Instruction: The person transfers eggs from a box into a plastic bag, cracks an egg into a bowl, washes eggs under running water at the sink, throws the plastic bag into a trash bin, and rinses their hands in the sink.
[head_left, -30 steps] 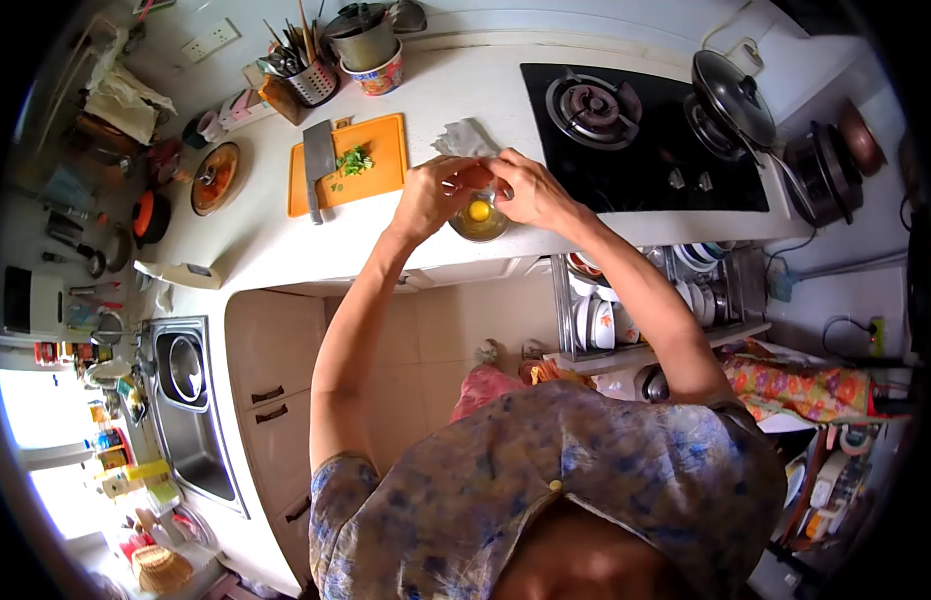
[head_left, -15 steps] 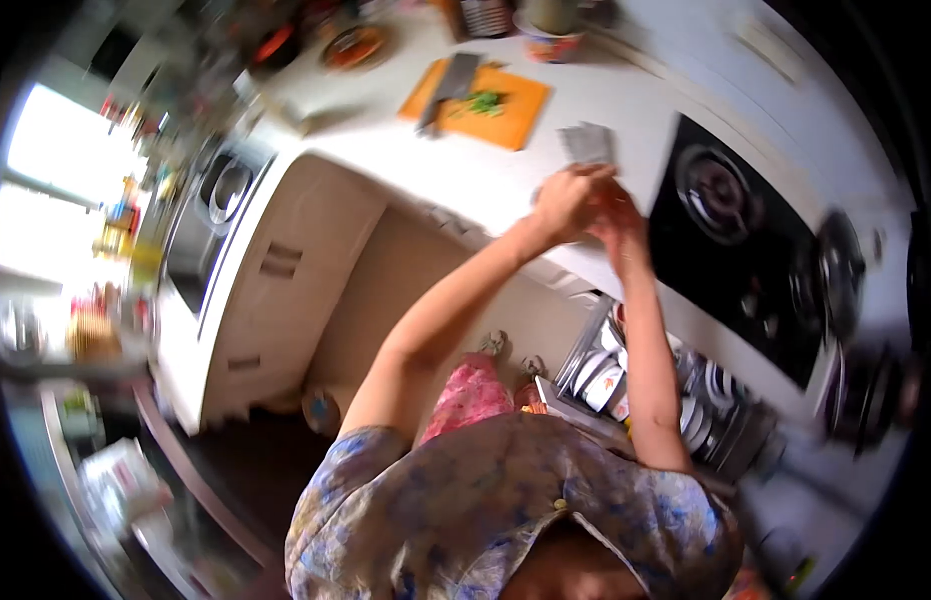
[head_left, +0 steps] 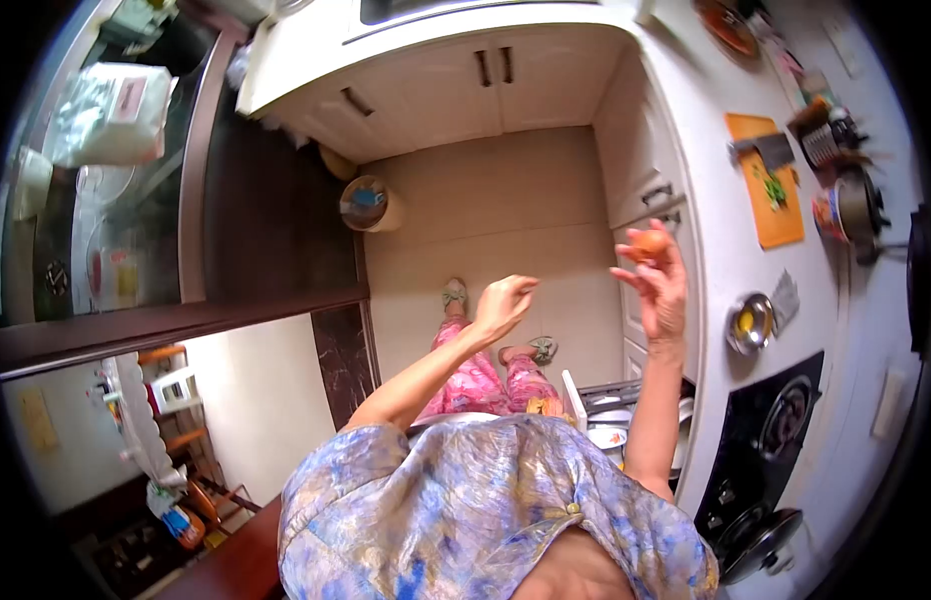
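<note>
sink [head_left: 396, 24] — cut off above, eggshell [head_left: 647, 243] — partly hidden

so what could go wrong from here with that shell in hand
The right hand holds the shell away from the bowl, so any egg left in it might drip onto the floor. The drawer stands open near the legs, so a turn could bump it. The knife lies on the board with its handle toward the counter's front edge, where a passing arm might catch it.
</note>
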`<state>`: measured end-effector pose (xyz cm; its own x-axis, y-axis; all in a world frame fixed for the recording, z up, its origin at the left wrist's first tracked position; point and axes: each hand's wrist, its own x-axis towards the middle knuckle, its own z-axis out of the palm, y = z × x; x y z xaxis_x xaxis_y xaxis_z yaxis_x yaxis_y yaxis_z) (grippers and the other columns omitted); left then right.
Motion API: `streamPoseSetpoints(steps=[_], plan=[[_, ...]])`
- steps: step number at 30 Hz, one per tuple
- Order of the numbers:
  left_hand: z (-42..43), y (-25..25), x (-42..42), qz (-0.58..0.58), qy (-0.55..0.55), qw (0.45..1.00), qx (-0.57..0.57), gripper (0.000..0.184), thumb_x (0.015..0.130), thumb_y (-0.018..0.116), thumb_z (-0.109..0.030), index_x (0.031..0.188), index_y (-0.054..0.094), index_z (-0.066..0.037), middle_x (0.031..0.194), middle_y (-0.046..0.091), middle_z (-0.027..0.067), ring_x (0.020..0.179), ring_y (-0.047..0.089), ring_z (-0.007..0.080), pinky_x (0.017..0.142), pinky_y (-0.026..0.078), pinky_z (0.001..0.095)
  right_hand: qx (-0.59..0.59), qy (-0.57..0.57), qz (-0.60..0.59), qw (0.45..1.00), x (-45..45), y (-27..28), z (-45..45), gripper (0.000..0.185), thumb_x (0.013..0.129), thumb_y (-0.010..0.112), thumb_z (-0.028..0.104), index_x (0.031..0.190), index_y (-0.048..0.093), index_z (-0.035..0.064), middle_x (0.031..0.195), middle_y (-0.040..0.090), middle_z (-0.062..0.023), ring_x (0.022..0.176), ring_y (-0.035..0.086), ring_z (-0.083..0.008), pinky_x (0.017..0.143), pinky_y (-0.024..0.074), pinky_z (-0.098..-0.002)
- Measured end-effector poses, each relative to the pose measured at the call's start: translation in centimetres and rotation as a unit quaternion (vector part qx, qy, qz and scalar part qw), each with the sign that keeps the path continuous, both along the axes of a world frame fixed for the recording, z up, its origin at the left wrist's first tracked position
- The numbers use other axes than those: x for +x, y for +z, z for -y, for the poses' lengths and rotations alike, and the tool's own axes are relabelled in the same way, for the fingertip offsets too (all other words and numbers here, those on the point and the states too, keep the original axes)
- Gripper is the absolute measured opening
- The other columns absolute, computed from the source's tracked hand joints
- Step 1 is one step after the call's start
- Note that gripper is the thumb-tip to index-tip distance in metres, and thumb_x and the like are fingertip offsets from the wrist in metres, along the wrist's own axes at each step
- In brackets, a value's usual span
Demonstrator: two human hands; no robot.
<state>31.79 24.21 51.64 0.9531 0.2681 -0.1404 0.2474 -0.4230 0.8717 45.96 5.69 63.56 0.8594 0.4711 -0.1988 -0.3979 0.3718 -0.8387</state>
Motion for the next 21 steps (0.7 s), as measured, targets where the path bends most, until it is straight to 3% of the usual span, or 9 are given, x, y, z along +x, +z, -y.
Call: streamPoseSetpoints(steps=[1,5,9,16,19,21], plan=[[-2.3,-1.2,-2.4,-0.018,0.049,0.999,0.009,0.023,0.075,0.053,-0.008,0.096,0.062,-0.003,0.09,0.063,0.0142,0.079,0.063,0.0247,0.07,0.05,0.0334,0.012,0.052,-0.02,0.998,-0.5,-0.7,-3.4,0.057,0.072,0.049,-0.005,0.127,0.036,0.0043,0.115,0.05,-0.0165,0.097,0.056,-0.0257,0.074,0.0545,-0.0381],[-10.9,-2.2,-11.5,-0.077,0.217,0.973,-0.031,0.023,0.078,0.054,-0.012,0.096,0.062,0.0,0.088,0.064,0.0153,0.077,0.063,0.0217,0.07,0.049,0.0304,0.036,0.221,-0.094,0.97,-3.3,-3.6,-17.1,0.062,0.067,0.05,-0.007,0.126,0.035,0.0026,0.111,0.051,-0.0161,0.097,0.056,-0.0268,0.075,0.0543,-0.0391],[-18.3,-2.4,-19.7,-0.102,0.332,0.937,-0.035,0.021,0.079,0.055,-0.01,0.097,0.062,0.0,0.086,0.065,0.0137,0.074,0.063,0.0185,0.068,0.049,0.0285,0.016,0.321,-0.143,0.936,-5.4,-8.0,-30.2,0.062,0.065,0.046,-0.007,0.124,0.037,0.0031,0.112,0.051,-0.0156,0.098,0.056,-0.0276,0.076,0.0534,-0.0386],[-23.6,-2.9,-31.5,-0.209,0.467,0.858,-0.052,0.021,0.08,0.057,-0.007,0.098,0.061,0.002,0.088,0.065,0.0141,0.08,0.063,0.0191,0.072,0.048,0.0283,-0.062,0.39,-0.142,0.908,-7.7,-16.8,-49.2,0.063,0.063,0.041,-0.01,0.124,0.039,0.0048,0.11,0.051,-0.0147,0.097,0.056,-0.0259,0.076,0.0537,-0.0379],[-23.7,-3.7,-34.3,-0.221,0.512,0.827,-0.075,0.021,0.079,0.058,-0.008,0.098,0.061,0.001,0.088,0.065,0.0134,0.078,0.063,0.0179,0.071,0.049,0.0286,-0.153,0.38,-0.09,0.908,-8.4,-20.8,-55.4,0.075,0.063,0.044,-0.012,0.134,0.03,0.0076,0.106,0.053,-0.0135,0.087,0.056,-0.0197,0.061,0.0523,-0.0283],[-24.0,-4.6,-35.4,-0.221,0.524,0.818,-0.087,0.021,0.079,0.058,-0.008,0.098,0.061,0.001,0.088,0.065,0.0128,0.078,0.063,0.0176,0.071,0.049,0.0284,-0.219,0.348,-0.071,0.909,-8.7,-23.8,-58.0,0.076,0.063,0.044,-0.012,0.135,0.028,0.0067,0.105,0.054,-0.0139,0.086,0.056,-0.0181,0.06,0.051,-0.0269]])
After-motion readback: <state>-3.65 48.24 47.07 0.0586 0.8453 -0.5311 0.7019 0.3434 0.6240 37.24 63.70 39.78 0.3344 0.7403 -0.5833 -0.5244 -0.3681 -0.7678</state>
